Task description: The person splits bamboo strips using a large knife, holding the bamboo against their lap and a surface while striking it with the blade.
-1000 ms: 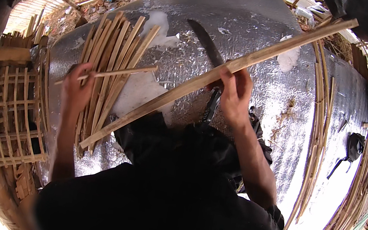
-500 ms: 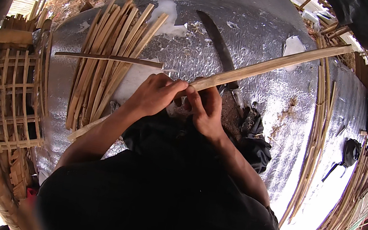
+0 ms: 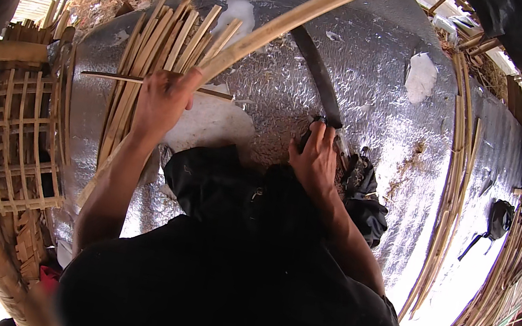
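Observation:
A long split bamboo strip (image 3: 273, 30) rises from my left hand (image 3: 164, 102), which is closed round its lower end. The strip slants up and away to the right, past the far edge of the foil sheet. My right hand (image 3: 318, 162) has its fingers curled at the handle end of a machete, whose dark curved blade (image 3: 317, 76) points away from me. The fingers cover most of the handle. Beside and beyond my left hand lies a bundle of bamboo strips (image 3: 148, 51), with one thin dark strip (image 3: 113, 77) across it.
Silvery foil sheeting (image 3: 379, 155) covers the ground, with pale worn patches. Black cloth (image 3: 364, 208) bunches beside my right forearm. Long bamboo strips (image 3: 450, 195) lie to the right, near a black pouch (image 3: 499, 218). A woven bamboo lattice (image 3: 13, 135) stands at the left.
My hands have moved apart. The left has carried the bamboo strip leftward, tilting it more steeply away. My right hand has left the strip for the machete handle; the blade has shifted slightly.

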{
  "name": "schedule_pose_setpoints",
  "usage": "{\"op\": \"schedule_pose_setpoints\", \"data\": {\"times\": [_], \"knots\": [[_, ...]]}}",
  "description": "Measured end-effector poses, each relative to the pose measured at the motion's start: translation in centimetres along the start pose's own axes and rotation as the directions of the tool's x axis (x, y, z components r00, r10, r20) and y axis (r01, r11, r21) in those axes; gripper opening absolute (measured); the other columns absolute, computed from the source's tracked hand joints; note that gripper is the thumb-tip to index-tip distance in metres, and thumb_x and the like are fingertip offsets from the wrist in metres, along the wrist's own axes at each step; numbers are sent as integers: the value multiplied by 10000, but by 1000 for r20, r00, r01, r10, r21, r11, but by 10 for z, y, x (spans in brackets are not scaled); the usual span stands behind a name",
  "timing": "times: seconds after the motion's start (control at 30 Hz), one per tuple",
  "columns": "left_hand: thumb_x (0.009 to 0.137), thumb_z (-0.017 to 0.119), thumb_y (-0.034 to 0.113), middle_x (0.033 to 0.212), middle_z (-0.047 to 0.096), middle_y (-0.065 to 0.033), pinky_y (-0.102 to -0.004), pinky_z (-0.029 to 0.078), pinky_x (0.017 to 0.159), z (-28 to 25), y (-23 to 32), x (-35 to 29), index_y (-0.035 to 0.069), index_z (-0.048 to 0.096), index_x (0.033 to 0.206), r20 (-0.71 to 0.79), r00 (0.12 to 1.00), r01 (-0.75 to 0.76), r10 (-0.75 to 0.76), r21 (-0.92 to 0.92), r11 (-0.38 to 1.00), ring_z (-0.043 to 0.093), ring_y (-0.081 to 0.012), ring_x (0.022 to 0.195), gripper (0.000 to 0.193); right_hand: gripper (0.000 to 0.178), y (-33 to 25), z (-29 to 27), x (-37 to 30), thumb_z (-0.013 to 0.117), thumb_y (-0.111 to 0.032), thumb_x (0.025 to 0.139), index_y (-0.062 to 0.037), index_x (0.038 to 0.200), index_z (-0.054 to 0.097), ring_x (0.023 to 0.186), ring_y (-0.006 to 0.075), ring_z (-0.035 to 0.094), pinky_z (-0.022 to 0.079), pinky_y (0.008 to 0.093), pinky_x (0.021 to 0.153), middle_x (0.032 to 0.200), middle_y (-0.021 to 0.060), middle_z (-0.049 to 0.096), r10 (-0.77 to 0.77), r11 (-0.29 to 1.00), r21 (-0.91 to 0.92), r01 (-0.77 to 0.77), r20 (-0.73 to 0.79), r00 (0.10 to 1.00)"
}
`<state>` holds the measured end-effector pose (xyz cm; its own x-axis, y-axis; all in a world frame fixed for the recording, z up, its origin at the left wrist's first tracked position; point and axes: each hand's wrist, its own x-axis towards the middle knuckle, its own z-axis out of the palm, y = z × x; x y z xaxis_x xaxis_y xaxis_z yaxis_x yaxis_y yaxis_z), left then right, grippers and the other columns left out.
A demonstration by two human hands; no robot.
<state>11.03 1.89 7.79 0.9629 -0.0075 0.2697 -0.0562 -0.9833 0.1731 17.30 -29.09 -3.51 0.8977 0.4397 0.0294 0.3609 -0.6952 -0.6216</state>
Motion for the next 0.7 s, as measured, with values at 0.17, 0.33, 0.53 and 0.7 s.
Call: {"op": "schedule_pose_setpoints", "data": {"times": [0.17, 0.33, 0.53, 0.7], "knots": [[948, 520, 106, 569, 561, -25, -391, 477, 503, -11, -4, 10, 141, 591, 1055, 124, 973, 220, -197, -216, 951, 603, -238, 512, 133, 462, 1, -1, -1, 770, -109, 809, -25, 1159, 479, 942, 456, 603, 532, 533, 751, 1058, 232, 501, -66, 988, 135, 72, -48, 997], [944, 539, 125, 590, 589, -58, -384, 500, 518, 7, 9, 29, 168, 614, 1104, 289, 844, 506, -453, -147, 850, 640, -249, 563, 181, 361, -30, -3, 48, 784, -101, 817, -33, 1090, 557, 944, 406, 608, 507, 481, 813, 1045, 177, 558, -162, 963, 206, 175, -74, 984], [902, 569, 650, 821, 728, -153, -476, 574, 657, 72, -9, 62, 75, 711, 969, 477, 815, 393, -330, -36, 919, 727, -336, 754, 596, 469, 2, -6, 79, 756, -261, 875, -14, 1215, 547, 1030, 428, 575, 475, 526, 901, 1167, 225, 563, -238, 968, -106, 228, -93, 967], [859, 543, 780, 877, 739, -198, -493, 579, 709, 99, 31, 80, -7, 712, 862, 652, 575, 683, -495, -50, 728, 742, -365, 817, 805, 587, 54, -39, 2, 750, -297, 877, 13, 1306, 495, 1073, 418, 531, 450, 536, 918, 1236, 238, 528, 8, 959, -282, -33, -90, 996]]}}
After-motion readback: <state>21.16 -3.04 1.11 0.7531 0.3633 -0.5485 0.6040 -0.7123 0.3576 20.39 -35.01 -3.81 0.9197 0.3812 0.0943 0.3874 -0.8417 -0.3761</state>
